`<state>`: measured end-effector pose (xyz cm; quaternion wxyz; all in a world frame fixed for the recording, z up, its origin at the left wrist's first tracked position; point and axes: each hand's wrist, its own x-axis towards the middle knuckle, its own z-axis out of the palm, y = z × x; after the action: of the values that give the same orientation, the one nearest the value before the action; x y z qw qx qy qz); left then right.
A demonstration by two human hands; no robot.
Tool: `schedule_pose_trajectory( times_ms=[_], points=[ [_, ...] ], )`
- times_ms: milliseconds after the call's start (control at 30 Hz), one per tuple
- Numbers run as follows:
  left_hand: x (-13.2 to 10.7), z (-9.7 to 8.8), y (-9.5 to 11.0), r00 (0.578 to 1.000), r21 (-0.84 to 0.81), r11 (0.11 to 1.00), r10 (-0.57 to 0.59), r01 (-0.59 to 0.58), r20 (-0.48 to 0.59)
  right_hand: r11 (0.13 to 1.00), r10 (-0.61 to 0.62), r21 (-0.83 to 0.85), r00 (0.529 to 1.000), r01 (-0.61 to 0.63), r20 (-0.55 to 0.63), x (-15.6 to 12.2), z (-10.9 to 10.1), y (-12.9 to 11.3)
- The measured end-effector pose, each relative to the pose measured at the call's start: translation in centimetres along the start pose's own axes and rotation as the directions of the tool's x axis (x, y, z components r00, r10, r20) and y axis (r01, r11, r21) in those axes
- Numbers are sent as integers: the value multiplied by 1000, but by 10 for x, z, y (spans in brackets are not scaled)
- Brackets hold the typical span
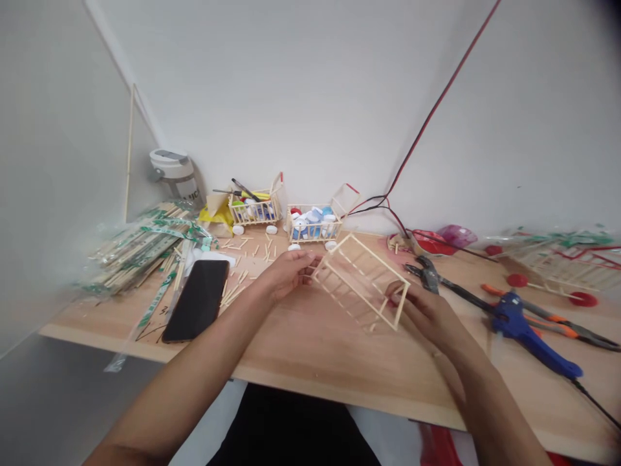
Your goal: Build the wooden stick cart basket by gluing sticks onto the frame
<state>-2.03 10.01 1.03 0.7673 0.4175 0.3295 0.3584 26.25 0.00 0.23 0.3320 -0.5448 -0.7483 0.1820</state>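
Between my two hands, a little above the table, is a tilted open frame of thin wooden sticks (371,307). My left hand (294,275) pinches its left corner between thumb and fingers. At the frame's right end, my right hand (424,310) has its fingers closed around the lower corner. Some of the right fingertips are hidden behind the sticks. Just behind the frame stands a small stick cart (315,236) on white wheels, filled with bottle caps. A similar cart (255,210) to its left holds caps and yellow-handled tools.
A black phone (196,301) lies left, near plastic-wrapped bundles of sticks (140,252) and a lidded jar (174,175). Short stick pieces (233,291) are scattered behind my left forearm. Right are a blue glue gun (526,330), orange-handled pliers (563,327), a hammer (429,275) and a red-wheeled cart (577,275).
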Motion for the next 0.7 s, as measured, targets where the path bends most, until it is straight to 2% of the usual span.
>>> schedule_pose_trajectory(
  times_ms=[167, 300, 467, 600, 700],
  points=[
    [-6, -5, 10, 988, -8, 999, -46, 48, 150, 998, 2, 61, 998, -5, 56, 13, 0, -6],
    [-15, -1, 19, 968, 16, 998, -55, 53, 245, 981, 105, 148, 987, -123, 125, 21, -3, -13],
    [-21, 6, 21, 960, 96, 995, 6, -34, 280, 938, 177, 254, 957, -235, 229, 32, -7, -20],
    [-22, 7, 20, 942, 184, 981, 4, -70, 334, 919, 165, 310, 951, -244, 259, 45, -2, -17],
    [-25, 9, 21, 912, 254, 961, -3, -111, 410, 915, 163, 319, 949, -248, 271, 52, 3, -11]
  ],
)
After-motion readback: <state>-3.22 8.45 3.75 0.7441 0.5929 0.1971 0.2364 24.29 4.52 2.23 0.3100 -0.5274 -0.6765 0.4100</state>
